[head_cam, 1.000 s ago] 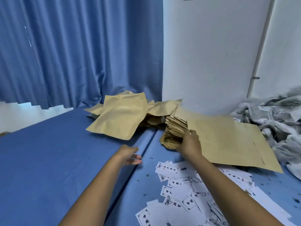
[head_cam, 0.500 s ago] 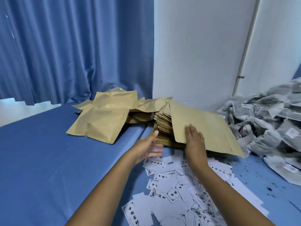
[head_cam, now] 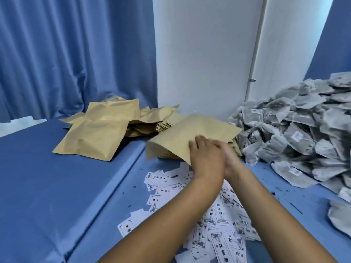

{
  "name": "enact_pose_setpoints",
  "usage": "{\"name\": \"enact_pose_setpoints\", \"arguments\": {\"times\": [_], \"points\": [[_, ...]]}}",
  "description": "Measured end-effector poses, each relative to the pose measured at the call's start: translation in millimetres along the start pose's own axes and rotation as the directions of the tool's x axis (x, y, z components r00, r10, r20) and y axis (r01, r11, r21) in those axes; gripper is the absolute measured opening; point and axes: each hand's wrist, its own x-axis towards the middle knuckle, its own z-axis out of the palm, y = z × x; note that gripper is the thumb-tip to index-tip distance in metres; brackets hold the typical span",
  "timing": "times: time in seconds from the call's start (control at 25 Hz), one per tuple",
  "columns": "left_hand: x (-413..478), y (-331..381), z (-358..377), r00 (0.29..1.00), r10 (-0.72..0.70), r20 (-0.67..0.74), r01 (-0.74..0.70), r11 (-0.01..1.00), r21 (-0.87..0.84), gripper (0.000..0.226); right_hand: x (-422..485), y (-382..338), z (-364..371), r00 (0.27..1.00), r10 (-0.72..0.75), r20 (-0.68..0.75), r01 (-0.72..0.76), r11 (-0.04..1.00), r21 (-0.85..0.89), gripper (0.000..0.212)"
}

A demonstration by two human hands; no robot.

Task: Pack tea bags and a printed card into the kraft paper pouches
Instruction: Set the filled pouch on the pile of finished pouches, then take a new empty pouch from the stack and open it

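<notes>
Two bare forearms in view, no sleeves reaching the wrists. Left hand and right hand ungloved. No rings, watch or bands visible.

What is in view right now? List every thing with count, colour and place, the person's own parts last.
top pouch: one, kraft brown, lifted off the stack at centre
pouch stack: one pile, brown, under the top pouch
filled pouches: several, brown, heaped at left
printed cards: many, white with black print, scattered near centre
tea bags: large heap, grey-white, at right
blue cloth: one, covers the work surface
curtain: blue, behind at left
white panel: behind centre
left hand: on the top pouch, fingers on its face
right hand: at the pouch's near edge, grip blurred
</notes>
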Motion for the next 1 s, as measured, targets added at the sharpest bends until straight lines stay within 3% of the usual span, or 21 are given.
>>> {"name": "enact_pose_setpoints", "arguments": {"times": [0.08,0.16,0.28,0.44,0.52,0.64,0.72,0.76,0.8,0.88,0.92,1.0], "points": [[-9.6,30.5,21.9,0.981,0.070,0.180,-0.071,0.997,-0.005,0.042,-7.6,6.3,-43.3,0.982,0.116,-0.151,-0.141,0.975,-0.169,0.029],[-11.4,49.1,41.4,0.965,0.092,0.246,-0.057,0.988,-0.146,0.039,-18.4,17.8,-84.1,0.950,0.122,-0.287,-0.200,0.944,-0.260,0.024],[-4.6,74.1,63.5,0.932,0.155,0.329,0.028,0.871,-0.491,0.051,-30.2,24.7,-134.4,0.922,0.086,-0.376,-0.164,0.970,-0.178,0.022],[11.9,88.9,93.2,0.913,0.230,0.337,0.111,0.654,-0.748,0.047,-30.6,21.7,-170.4,0.948,0.128,-0.291,-0.078,0.981,0.177,0.035],[20.2,86.8,106.1,0.906,0.263,0.332,0.147,0.540,-0.829,0.044,-27.3,18.6,-176.5,0.955,0.153,-0.252,-0.087,0.963,0.255,0.039],[31.9,80.1,121.5,0.837,0.327,0.438,0.363,0.266,-0.893,0.035,-25.3,14.0,-179.4,0.962,0.192,-0.194,-0.126,0.943,0.310,0.047],[34.5,80.5,126.7,0.831,0.308,0.463,0.420,0.200,-0.885,0.020,-24.8,14.4,-180.0,0.968,0.192,-0.163,-0.131,0.937,0.325,0.048],[33.3,83.3,127.1,0.860,0.251,0.445,0.392,0.236,-0.889,0.013,-25.0,16.0,-180.9,0.969,0.183,-0.165,-0.127,0.945,0.303,0.047],[31.2,87.0,126.8,0.904,0.179,0.388,0.307,0.359,-0.881,0.009,-25.4,18.5,-181.5,0.967,0.176,-0.186,-0.123,0.956,0.265,0.045],[24.2,97.0,129.2,0.978,0.082,0.193,0.096,0.645,-0.758,0.022,-23.1,24.9,-183.9,0.965,0.145,-0.220,-0.095,0.970,0.223,0.040],[21.7,100.9,128.3,0.993,0.048,0.109,0.048,0.676,-0.736,0.028,-21.8,25.7,-182.5,0.966,0.110,-0.233,-0.064,0.978,0.197,0.038],[20.6,105.3,126.0,1.000,0.009,0.014,0.006,0.585,-0.811,0.035,-21.4,25.5,-179.5,0.970,0.037,-0.239,0.004,0.986,0.167,0.031]]}}
